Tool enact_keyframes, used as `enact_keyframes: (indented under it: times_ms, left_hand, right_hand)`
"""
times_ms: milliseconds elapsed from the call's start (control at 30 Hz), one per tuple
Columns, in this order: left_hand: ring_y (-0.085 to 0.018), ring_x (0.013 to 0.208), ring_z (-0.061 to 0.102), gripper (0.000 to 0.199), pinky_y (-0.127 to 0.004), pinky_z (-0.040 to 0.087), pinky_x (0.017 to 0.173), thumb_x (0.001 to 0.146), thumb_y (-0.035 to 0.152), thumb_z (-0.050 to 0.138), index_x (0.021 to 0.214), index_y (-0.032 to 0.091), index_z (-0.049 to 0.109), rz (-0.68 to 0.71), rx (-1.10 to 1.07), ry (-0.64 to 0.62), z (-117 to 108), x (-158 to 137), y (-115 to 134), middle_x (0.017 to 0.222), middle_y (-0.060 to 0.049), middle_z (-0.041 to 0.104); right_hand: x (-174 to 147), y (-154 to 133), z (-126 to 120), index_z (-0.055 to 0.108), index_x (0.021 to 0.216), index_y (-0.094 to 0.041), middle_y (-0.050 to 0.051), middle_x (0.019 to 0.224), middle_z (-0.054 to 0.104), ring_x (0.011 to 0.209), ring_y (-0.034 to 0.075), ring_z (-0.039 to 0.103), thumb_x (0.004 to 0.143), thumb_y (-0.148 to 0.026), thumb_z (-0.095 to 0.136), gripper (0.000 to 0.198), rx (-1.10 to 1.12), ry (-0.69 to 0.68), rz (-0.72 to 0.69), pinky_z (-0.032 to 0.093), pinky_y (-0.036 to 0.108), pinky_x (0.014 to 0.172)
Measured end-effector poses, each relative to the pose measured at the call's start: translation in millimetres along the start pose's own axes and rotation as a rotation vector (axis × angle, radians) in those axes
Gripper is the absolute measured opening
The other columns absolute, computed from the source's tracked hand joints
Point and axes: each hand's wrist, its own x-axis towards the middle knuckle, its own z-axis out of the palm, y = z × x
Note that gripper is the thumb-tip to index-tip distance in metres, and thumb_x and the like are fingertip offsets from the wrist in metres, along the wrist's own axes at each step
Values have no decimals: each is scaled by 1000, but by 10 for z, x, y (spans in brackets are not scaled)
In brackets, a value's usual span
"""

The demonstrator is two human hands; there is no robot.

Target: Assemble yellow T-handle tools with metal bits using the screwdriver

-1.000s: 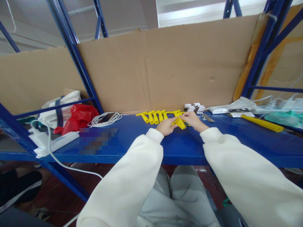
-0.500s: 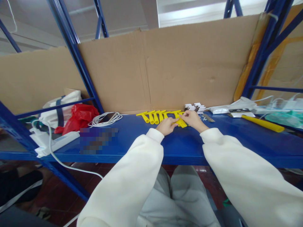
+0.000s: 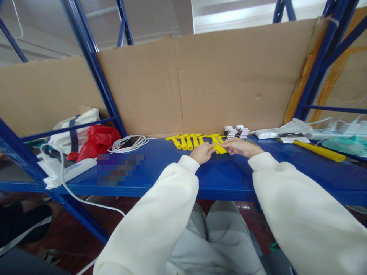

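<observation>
Both hands meet over a yellow T-shaped plastic handle (image 3: 219,149) near the back of the blue shelf. My left hand (image 3: 202,152) pinches it from the left, fingers closed. From the right, my right hand (image 3: 240,147) holds the same piece between thumb and fingers. Fingers hide part of its head. Just left of it lies a row of several similar yellow T-shaped handles (image 3: 183,142), close to the cardboard. Behind my right hand sits a stack of small white and dark pieces (image 3: 236,132). A flat grey strip (image 3: 253,143) shows partly beside that hand.
A cardboard panel (image 3: 218,84) stands along the back. To the left are a coiled white cable (image 3: 129,144), a red plastic bag (image 3: 99,141) and a white power strip (image 3: 77,171). At right lie a yellow tube (image 3: 319,151) and white packaging (image 3: 292,128). Blue posts (image 3: 100,82) frame the shelf.
My right hand has turned flatter and shifted slightly right and down along the yellow handle, covering the small bits beside it. My left hand stays nearly in place.
</observation>
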Motion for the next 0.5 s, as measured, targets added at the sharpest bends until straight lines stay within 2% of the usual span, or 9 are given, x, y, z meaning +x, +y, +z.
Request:
enact_keyframes:
  times_ms: [233,500]
  left_hand:
    - [-25,114,69,41,-37,52,105,98,25,54,137,18,65,20,-22,17,12,-11,-20,123,-12,74]
    - [-24,104,70,39,-37,55,98,100,29,51,134,22,69,27,-9,2,-11,-15,-16,111,-10,75]
  right_hand:
    - [19,20,41,51,56,-23,-3,49,43,48,10,37,62,-48,87,45,-16,17,-11,31,22,43]
    - [37,49,53,51,57,-22,-3,49,46,47,10,37,68,-43,85,42,7,39,11,30,23,45]
